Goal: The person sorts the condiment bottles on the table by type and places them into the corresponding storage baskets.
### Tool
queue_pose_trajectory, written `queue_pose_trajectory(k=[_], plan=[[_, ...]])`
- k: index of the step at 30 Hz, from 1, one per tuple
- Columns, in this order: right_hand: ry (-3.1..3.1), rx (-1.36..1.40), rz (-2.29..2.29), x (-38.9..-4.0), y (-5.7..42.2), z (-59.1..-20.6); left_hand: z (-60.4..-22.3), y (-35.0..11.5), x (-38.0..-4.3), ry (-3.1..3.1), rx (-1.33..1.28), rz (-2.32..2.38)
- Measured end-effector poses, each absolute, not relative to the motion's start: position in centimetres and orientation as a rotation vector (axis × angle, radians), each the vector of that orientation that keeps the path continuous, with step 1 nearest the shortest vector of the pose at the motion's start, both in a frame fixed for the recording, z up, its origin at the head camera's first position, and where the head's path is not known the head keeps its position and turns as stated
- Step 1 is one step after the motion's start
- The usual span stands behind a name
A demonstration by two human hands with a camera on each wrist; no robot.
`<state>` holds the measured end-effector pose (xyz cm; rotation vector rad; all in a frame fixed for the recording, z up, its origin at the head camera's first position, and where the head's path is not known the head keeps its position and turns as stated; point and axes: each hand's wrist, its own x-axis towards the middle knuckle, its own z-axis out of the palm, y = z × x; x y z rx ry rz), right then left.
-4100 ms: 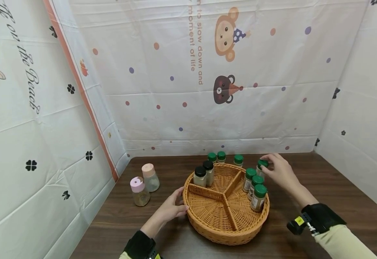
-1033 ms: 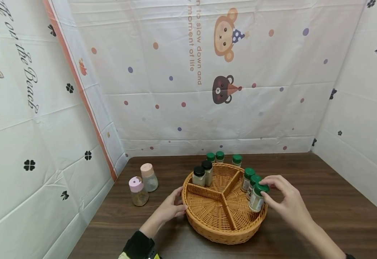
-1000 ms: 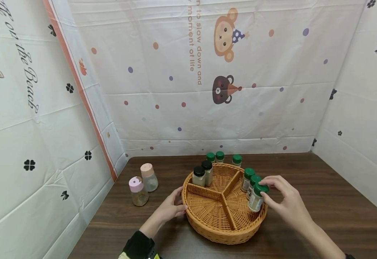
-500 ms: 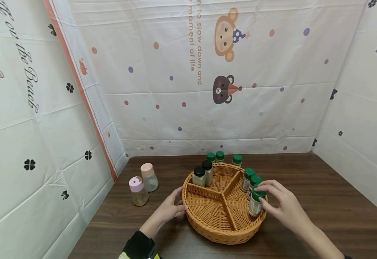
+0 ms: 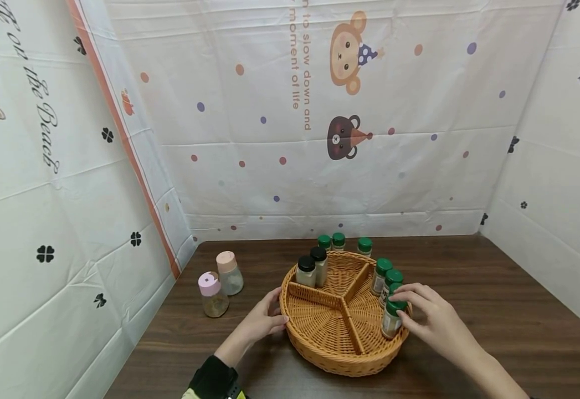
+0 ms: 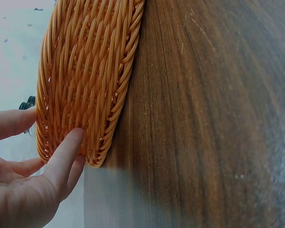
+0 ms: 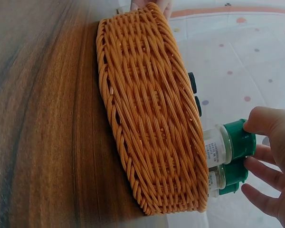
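Observation:
My right hand (image 5: 436, 318) pinches the green cap of a spice jar (image 5: 391, 324) between thumb and fingers. The jar stands upright inside the right compartment of a round wicker basket (image 5: 347, 366), close to its rim. Behind it in that compartment is a row of green-capped spice jars (image 5: 380, 277), the nearest partly hidden by my fingers. In the right wrist view, the held jar's labelled glass (image 7: 216, 147) shows above the basket wall. My left hand (image 5: 260, 321) holds the basket's left side, its fingers against the outer weave in the left wrist view.
Two black-capped jars (image 5: 306, 272) stand in the basket's back left compartment. Three green-capped jars (image 5: 364, 246) are behind the basket. Left of it, a pink-capped jar (image 5: 215, 296) and a peach-capped jar (image 5: 230, 274) stand on the dark wooden table (image 5: 170, 354).
My right hand has carried a green-capped jar from behind the basket into its right compartment, then lowered it toward me in front of the others. The left hand stays on the basket.

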<state>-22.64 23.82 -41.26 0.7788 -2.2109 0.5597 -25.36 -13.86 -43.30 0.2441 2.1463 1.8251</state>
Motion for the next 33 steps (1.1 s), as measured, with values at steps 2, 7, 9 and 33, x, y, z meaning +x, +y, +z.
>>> queue_pose_trajectory(k=[2,7,9,33], plan=[[-2.213,0.786,0.55,-22.65,23.84,-41.35,-43.26,-13.83,-25.34,2.146,0.248,1.827],[-2.211,0.799,0.555,-22.64,23.85,-41.39,-43.18,-13.82,-25.28,2.15,0.254,1.826],[-2.207,0.807,0.561,-22.61,23.85,-41.38,-43.21,-13.84,-25.28,2.149,0.251,1.825],[-2.214,0.787,0.57,-22.31,23.77,-41.47,-43.09,-13.77,-25.29,2.163,0.255,1.814]])
